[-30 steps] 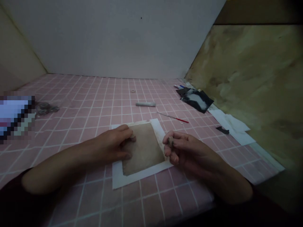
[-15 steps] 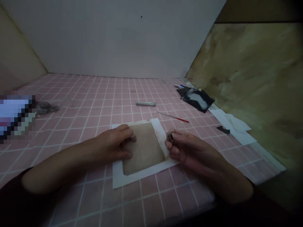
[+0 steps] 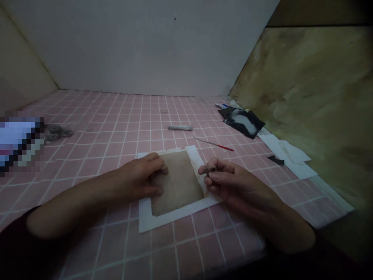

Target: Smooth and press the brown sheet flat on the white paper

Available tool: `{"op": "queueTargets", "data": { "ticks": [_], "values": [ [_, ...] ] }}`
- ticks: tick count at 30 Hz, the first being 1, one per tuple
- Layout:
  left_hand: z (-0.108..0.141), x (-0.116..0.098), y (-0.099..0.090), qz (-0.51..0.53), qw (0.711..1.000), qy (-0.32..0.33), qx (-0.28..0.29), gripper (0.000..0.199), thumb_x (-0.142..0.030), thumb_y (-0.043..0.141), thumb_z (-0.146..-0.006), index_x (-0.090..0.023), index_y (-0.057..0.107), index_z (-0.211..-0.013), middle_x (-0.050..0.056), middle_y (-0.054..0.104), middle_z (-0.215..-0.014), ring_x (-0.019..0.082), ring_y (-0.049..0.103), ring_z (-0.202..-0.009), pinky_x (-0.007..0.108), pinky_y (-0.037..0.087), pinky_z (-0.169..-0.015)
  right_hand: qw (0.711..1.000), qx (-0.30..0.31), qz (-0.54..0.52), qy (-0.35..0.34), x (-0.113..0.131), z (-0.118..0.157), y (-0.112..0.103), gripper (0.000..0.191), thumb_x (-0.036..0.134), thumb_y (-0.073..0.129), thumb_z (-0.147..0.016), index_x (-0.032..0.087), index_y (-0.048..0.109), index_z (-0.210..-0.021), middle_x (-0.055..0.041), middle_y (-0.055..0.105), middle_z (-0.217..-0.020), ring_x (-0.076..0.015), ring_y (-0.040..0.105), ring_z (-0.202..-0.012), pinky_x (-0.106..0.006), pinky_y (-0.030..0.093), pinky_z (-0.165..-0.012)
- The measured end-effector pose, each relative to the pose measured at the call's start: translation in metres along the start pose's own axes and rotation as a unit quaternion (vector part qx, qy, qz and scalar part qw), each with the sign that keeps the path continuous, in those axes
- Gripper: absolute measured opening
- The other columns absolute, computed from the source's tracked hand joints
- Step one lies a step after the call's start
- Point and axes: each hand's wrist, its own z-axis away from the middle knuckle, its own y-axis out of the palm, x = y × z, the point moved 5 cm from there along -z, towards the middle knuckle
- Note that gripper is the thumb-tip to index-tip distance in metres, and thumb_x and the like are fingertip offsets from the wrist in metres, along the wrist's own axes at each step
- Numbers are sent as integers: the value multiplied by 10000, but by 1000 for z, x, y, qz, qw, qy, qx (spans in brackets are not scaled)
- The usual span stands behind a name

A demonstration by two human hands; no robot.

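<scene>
A grey-brown sheet that looks like sandpaper (image 3: 181,184) lies on a larger piece of white paper (image 3: 171,221) in front of me. My left hand (image 3: 143,175) rests on the sheet's left side, thumb apart from the fingers, holding nothing I can see. Just right of the sheet, my right hand (image 3: 231,179) pinches a small brownish ring-shaped piece (image 3: 209,170) between thumb and fingers, raised over the paper's right margin. Part of the piece is hidden by the fingertips.
Beyond the paper lie a red-handled needle file (image 3: 224,147), a grey rod (image 3: 180,128) and a pale ring (image 3: 164,111). Black sheets with white powder (image 3: 244,122) and white papers (image 3: 291,155) line the right wall. A blurred screen (image 3: 17,140) and small grey rings (image 3: 55,133) sit left.
My right hand has turned the small piece, and its fingers have shifted a little to the left around it. My left hand stays in place on the sheet.
</scene>
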Motion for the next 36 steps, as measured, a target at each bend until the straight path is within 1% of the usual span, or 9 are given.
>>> {"op": "queueTargets", "data": {
  "ticks": [4,10,14,17,19,24,29,33,36],
  "values": [
    [-1,0,0,0,1000,0,-4,330,-311,593,-731,-215,517,-1038,26,500,-1024,115,519,-729,255,436,-638,1000,-13,19,-17,1,1,1,112,145,716,-742,158,653,-834,-11,636,-961,-51,608,-749,-157,487,-729],
    [-1,1,1,7,1000,15,-11,311,-313,595,-733,-213,519,-1018,34,509,-1028,115,526,-734,251,444,-638,998,-19,49,-25,-1,0,0,131,213,730,-747,171,667,-853,-24,662,-944,-99,633,-834,-232,489,-828],
    [0,0,0,-2,1000,7,-8,314,-306,590,-741,-209,514,-1030,33,498,-1033,114,521,-746,247,447,-649,998,-9,50,-32,-5,-2,0,141,301,655,-828,165,680,-862,-41,673,-942,-109,639,-847,-247,501,-822],
    [0,-1,0,-9,1000,8,-7,310,-311,579,-749,-209,511,-1034,29,498,-1026,108,518,-739,239,446,-644,998,-11,58,-33,-7,-2,0,113,279,679,-808,174,669,-768,-25,676,-916,-92,638,-812,-235,502,-816],
    [1,-1,0,-9,1000,11,-5,304,-315,578,-750,-206,512,-1027,31,499,-1027,105,519,-733,236,446,-639,997,-14,69,-32,-7,-2,1,116,273,703,-785,178,660,-734,-22,677,-926,-97,638,-828,-245,497,-831],
    [0,0,1,-2,1000,4,0,302,-301,583,-742,-206,513,-1020,31,495,-1037,109,524,-745,243,447,-653,994,-11,103,-38,-6,-2,1,110,279,700,-783,177,667,-757,-38,670,-999,-112,629,-876,-269,477,-868],
    [0,2,2,9,1000,4,2,323,-283,585,-736,-215,504,-1041,22,484,-1036,104,516,-735,243,436,-648,988,-10,145,-49,-4,-2,1,102,259,706,-772,188,669,-836,-43,652,-1034,-134,617,-908,-282,456,-866],
    [0,2,2,5,1000,5,5,323,-298,581,-746,-215,501,-1049,24,483,-1041,103,511,-735,243,431,-648,986,-8,160,-50,-3,0,2,94,272,693,-788,188,655,-806,-35,639,-1006,-141,601,-930,-286,431,-866],
    [0,3,2,1,1000,4,3,324,-319,590,-748,-209,505,-1041,26,487,-1044,107,509,-742,245,426,-651,985,-18,163,-54,-3,1,2,117,286,666,-815,187,633,-762,-24,627,-984,-123,588,-880,-281,419,-852]
  ]
}}
